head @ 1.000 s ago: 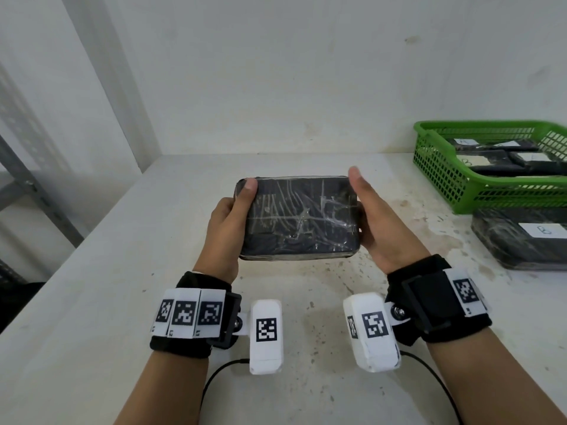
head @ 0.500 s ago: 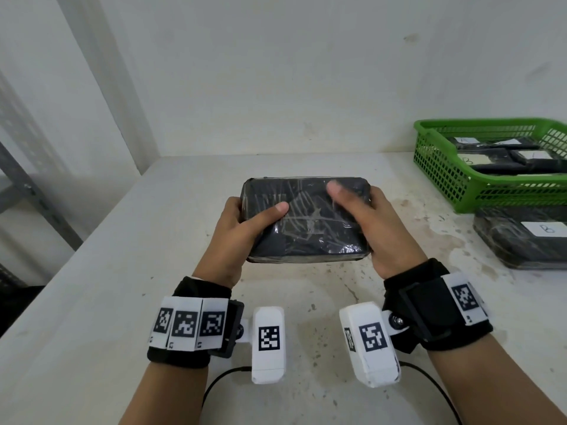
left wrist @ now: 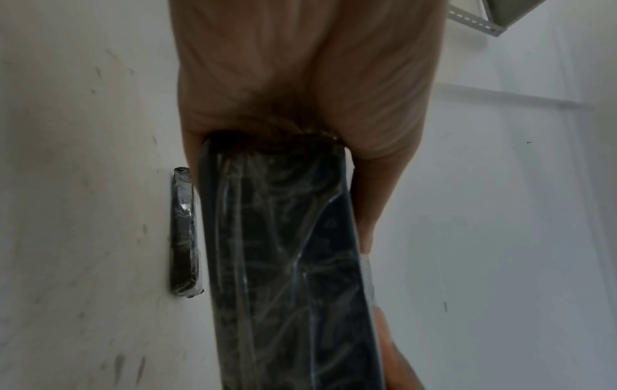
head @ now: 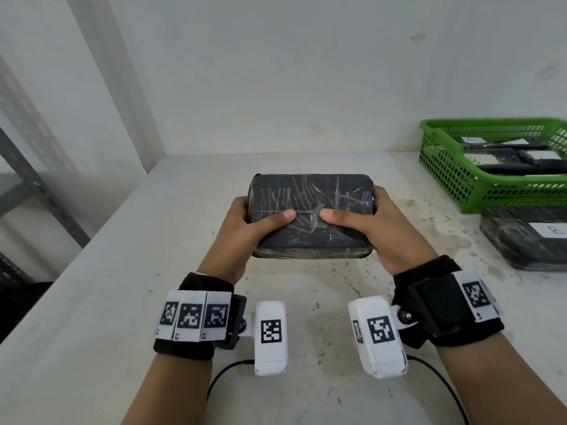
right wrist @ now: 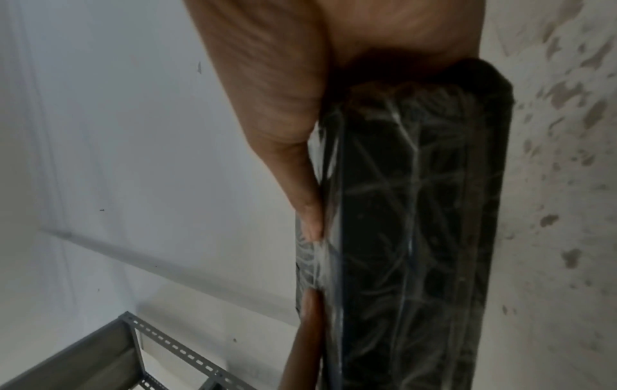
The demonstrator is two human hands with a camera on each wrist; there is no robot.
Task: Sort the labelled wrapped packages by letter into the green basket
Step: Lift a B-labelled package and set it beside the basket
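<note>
**Now both hands grip one black package above the worktop**

Right, centre stage is the wrapped package [head: 311, 214], a dark block under crinkled clear film, held up off the worktop [head: 122, 271] between two hands. No label shows on the face turned to the head camera. The left hand [head: 245, 231] has its end, thumb laid across the top face, fingers curled round the far edge. The right hand [head: 383, 228] mirrors it on the other end, thumb pressed on top, so the two thumb tips almost meet in the middle of the package. From the left wrist camera the package [left wrist: 284, 250] runs edge-on straight out of the palm [left wrist: 300, 66], and a thumb lies along one side of it. Same story at the right wrist: the block [right wrist: 417, 224] sits wedged in the hand [right wrist: 300, 79], a thumb flat against the film.

Moving out to the right, a second package [head: 521, 240] lies flat on the worktop, with a white label bearing a handwritten mark that I can't read for certain. Just behind it stands the green basket [head: 445, 167], against the wall, with several dark labelled packages already lying inside. Far left, a grey metal shelf frame [head: 30, 185] stands beside the worktop. Black straps with coded tags wrap both wrists.
</note>
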